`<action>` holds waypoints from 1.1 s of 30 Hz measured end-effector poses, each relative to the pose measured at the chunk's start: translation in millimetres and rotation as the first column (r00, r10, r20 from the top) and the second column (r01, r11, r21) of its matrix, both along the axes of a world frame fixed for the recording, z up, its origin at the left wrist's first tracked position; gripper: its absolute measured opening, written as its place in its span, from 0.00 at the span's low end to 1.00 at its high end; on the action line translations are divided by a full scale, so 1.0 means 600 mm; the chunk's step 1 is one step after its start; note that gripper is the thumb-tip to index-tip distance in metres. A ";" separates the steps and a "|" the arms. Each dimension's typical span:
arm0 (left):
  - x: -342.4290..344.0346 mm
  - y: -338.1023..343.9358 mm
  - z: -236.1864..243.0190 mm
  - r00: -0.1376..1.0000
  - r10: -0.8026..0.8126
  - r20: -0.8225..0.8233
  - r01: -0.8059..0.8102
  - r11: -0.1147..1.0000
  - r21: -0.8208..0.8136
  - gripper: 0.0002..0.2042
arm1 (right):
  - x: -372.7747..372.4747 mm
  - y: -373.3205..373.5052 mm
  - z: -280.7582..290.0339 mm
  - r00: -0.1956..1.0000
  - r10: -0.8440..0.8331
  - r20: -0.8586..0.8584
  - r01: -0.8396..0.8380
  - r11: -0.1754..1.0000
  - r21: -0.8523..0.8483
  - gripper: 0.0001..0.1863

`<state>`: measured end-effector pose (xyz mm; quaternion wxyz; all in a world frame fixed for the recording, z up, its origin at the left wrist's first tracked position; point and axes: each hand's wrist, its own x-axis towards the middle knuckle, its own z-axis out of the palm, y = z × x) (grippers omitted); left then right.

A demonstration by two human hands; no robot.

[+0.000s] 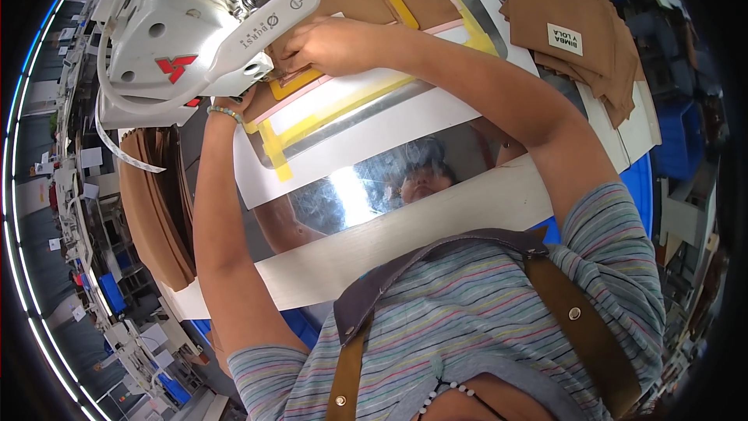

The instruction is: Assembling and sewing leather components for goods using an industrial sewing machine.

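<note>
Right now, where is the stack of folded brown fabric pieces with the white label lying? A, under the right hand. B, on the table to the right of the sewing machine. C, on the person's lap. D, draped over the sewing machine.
B: the stack of brown fabric pieces lies at the table's far right, apart from the right hand and the white sewing machine.

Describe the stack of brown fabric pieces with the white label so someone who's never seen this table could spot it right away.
Start at the big white sewing machine at the upper left, then follow the white table across to its far right corner. There lies a loose stack of brown fabric pieces. Unlike the brown pieces hanging at the left, its top piece bears a small white label.
</note>
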<state>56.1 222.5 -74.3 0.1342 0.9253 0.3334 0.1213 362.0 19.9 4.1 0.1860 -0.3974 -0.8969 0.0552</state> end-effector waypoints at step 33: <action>-0.048 -0.323 0.170 0.946 0.120 0.302 -0.081 0.987 -0.139 0.13 | -0.010 -0.037 0.033 1.000 0.020 0.001 -0.020 0.999 -0.041 0.18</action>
